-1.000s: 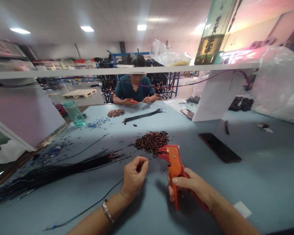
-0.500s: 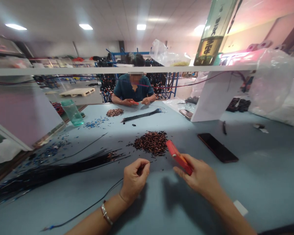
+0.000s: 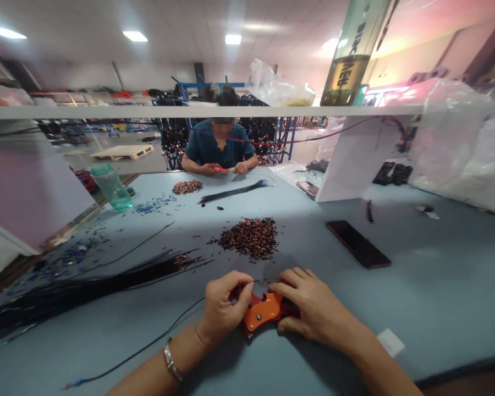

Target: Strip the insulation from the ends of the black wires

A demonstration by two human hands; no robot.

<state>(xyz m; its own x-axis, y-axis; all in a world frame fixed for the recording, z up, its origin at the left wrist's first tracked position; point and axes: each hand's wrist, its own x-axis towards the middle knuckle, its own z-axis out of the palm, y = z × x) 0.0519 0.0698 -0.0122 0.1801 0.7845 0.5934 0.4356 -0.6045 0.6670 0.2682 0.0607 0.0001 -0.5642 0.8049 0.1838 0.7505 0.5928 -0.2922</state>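
Observation:
Between thumb and forefinger, my left hand pinches a thin black wire, whose short end sticks out past the fingertips. The wire trails down to the lower left and ends in a blue tip. My right hand is wrapped round an orange and red hand tool. The tool's head lies right beside my left fingertips, partly behind them. Beyond both hands is a pile of small dark and copper pieces. A thick bundle of black wires lies to the left.
A phone lies at the right. Across the table a person holds a red tool. A green bottle, blue scraps and another wire bundle are further back. A shelf spans above.
My right hand has brought the tool left and down, turning it, up to my left fingertips. My left hand stays nearly in place with the wire. The whole view has shifted slightly.

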